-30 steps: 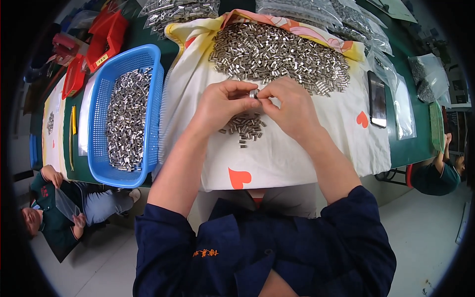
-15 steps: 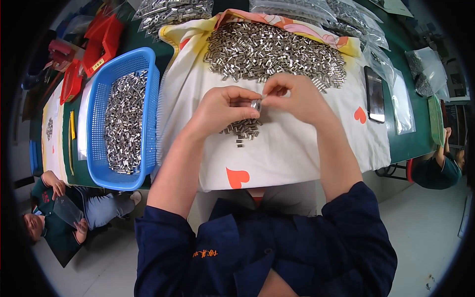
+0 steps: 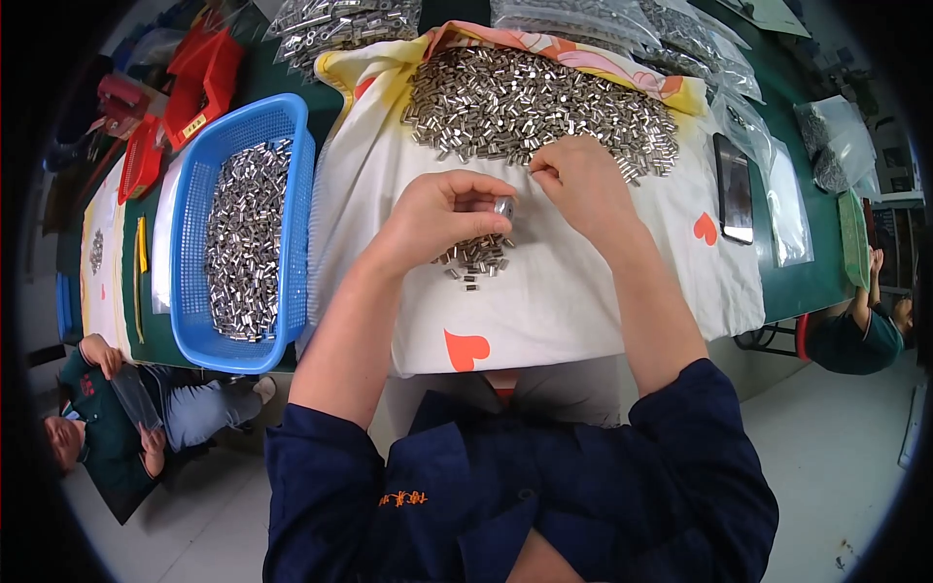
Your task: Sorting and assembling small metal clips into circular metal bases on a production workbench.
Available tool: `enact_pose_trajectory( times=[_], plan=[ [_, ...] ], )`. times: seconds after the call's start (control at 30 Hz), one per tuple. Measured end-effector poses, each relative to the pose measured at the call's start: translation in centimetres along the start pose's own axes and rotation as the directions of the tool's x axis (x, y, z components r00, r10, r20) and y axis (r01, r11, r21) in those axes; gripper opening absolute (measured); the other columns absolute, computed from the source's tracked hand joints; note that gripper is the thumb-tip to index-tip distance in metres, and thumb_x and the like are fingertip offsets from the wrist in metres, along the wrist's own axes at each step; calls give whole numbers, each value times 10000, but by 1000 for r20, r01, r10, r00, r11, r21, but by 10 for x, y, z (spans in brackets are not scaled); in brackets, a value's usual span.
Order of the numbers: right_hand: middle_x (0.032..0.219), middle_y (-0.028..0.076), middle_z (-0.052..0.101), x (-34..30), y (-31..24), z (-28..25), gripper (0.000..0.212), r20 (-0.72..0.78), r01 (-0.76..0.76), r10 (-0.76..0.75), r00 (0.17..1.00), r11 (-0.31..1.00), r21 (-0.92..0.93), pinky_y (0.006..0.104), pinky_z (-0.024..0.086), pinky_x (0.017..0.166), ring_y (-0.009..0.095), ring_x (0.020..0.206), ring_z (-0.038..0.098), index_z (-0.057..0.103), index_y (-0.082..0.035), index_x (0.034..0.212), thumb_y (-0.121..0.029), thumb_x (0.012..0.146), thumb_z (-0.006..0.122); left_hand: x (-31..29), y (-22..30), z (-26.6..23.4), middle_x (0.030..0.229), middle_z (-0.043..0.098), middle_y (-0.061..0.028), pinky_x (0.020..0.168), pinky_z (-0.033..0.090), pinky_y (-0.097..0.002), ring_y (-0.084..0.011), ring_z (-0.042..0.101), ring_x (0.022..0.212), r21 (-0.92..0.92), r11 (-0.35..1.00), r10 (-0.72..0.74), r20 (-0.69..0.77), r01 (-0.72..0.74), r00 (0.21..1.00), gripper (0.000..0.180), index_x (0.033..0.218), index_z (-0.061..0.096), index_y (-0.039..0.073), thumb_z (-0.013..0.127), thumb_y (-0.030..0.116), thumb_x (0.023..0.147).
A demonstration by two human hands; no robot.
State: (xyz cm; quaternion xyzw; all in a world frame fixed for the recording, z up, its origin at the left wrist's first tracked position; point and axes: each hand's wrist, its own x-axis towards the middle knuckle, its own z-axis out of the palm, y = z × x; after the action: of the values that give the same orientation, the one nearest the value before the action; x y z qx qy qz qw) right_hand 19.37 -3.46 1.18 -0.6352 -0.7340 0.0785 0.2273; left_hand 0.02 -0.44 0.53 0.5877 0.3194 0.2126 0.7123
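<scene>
Our left hand (image 3: 437,216) pinches a round silver metal piece (image 3: 504,206). Farther right, our right hand (image 3: 586,185) curls narrowly; whether it holds anything, we cannot tell.

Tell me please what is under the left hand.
Partly below the left hand, a small pile of metal cylinders shows on the white cloth. What the hand covers, perhaps more cylinders, cannot be seen.

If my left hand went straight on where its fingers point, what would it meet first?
Probably your right hand, just right of the left hand; which one is higher is unclear.
</scene>
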Motion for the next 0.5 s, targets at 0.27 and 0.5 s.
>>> enact_pose_trajectory(
  times=[0.27, 0.5],
  plan=[
    [766, 43, 609, -4, -26, -22, 73, 179, -172, 75, 981, 763, 623, 244, 438, 651, 133, 707, 563, 605, -27, 767, -66, 707, 598, 2, 2, -7, 915, 593, -55, 719, 477, -224, -107, 572, 793, -221, 973, 46, -110, -69, 993, 350, 1036, 536, -10, 631, -43, 700],
    [729, 62, 594, -7, -30, -8, 79, -21, 47, -42, 999, 886, 461, 278, 450, 627, 186, 684, 569, 598, -34, 752, -53, 675, 600, 3, -1, -7, 866, 607, -75, 703, 479, -217, -114, 586, 778, -218, 972, 60, -122, -86, 991, 315, 1018, 541, -33, 638, -19, 718]
  ],
)
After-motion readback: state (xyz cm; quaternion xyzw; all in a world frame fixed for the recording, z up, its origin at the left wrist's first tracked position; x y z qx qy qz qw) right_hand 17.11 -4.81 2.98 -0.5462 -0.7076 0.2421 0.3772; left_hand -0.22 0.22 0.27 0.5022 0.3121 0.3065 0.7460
